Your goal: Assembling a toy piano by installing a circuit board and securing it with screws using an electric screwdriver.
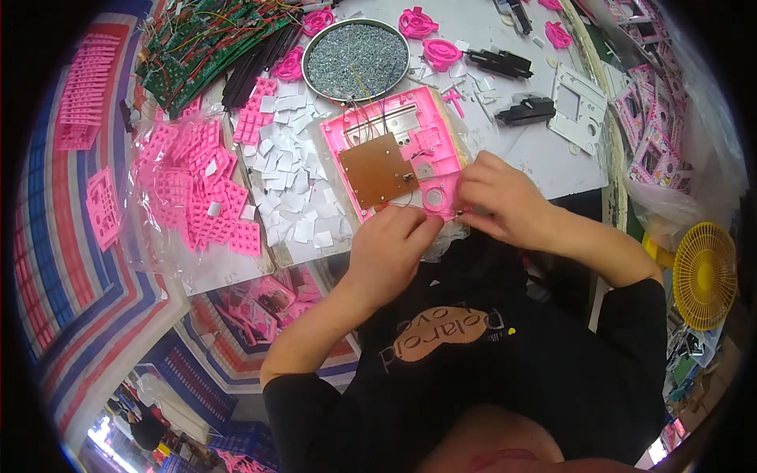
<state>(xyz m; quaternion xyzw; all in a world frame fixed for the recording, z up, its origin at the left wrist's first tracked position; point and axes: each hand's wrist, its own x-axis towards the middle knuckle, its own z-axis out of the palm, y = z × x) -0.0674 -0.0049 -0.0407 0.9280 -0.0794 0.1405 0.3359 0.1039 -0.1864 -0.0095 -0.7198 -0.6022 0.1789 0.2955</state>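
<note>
A pink plastic housing (pixel 445 138) lies on the table in front of me, with its inside facing up. A brown circuit board (pixel 377 172) sits in it at a slant, and thin wires run from the board and over the housing's far edge. My left hand (pixel 392 246) is closed at the housing's near edge, below the board; what its fingertips pinch is hidden. At the near right corner my right hand (pixel 505 201) pinches a tiny piece, too small to name. A round opening (pixel 434 199) in the housing shows between the two hands.
Beyond the housing stands a round metal tray of small screws (pixel 359 27). White square pieces (pixel 288 165) and pink keypads (pixel 209 185) spread to the left, with green circuit boards (pixel 197 55) behind. Black parts (pixel 524 110) and a white frame (pixel 578 109) lie right, near a yellow fan (pixel 706 276).
</note>
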